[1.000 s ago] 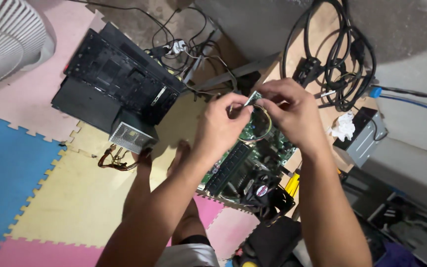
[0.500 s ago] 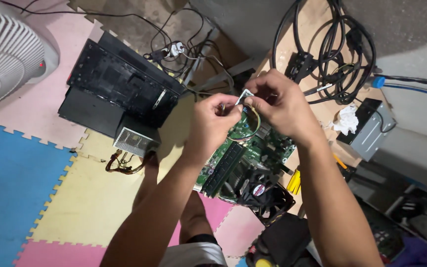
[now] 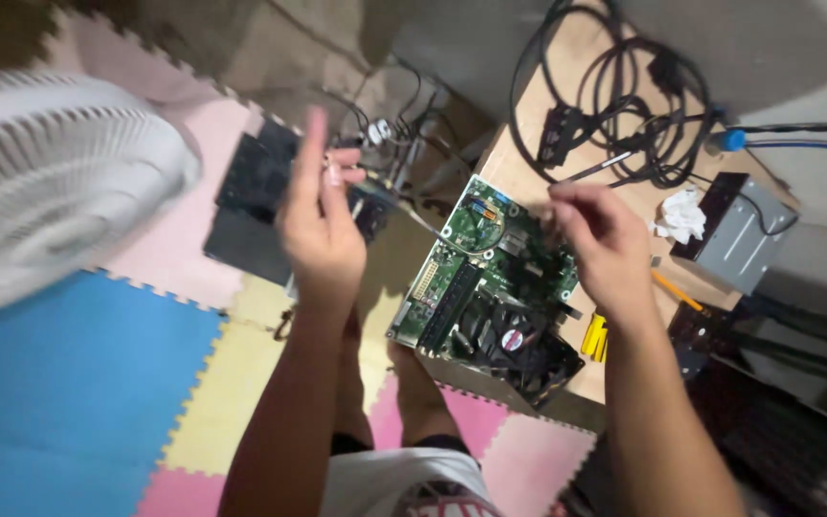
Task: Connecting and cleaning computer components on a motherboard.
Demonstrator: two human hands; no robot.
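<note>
A green motherboard (image 3: pixel 490 268) with a black cooler fan (image 3: pixel 514 340) lies on a wooden board (image 3: pixel 528 144). My left hand (image 3: pixel 323 230) is raised to the left of it, fingers pointing up and thumb pressed against them. It seems to pinch a thin wire (image 3: pixel 423 225) that runs down to the motherboard; blur hides the grip. My right hand (image 3: pixel 591 244) hovers over the motherboard's right side with its fingers curled together, and I see nothing in it.
A white fan (image 3: pixel 50 182) fills the left. A black computer case (image 3: pixel 251 191) lies on coloured foam mats (image 3: pixel 69 383). On the board are coiled black cables (image 3: pixel 614 105), a crumpled tissue (image 3: pixel 681 215), a grey drive (image 3: pixel 739 235) and a yellow-handled tool (image 3: pixel 593 335).
My hands were together over the motherboard on a small white piece. They have moved apart, the left one up and to the left. The view has swung toward the fan.
</note>
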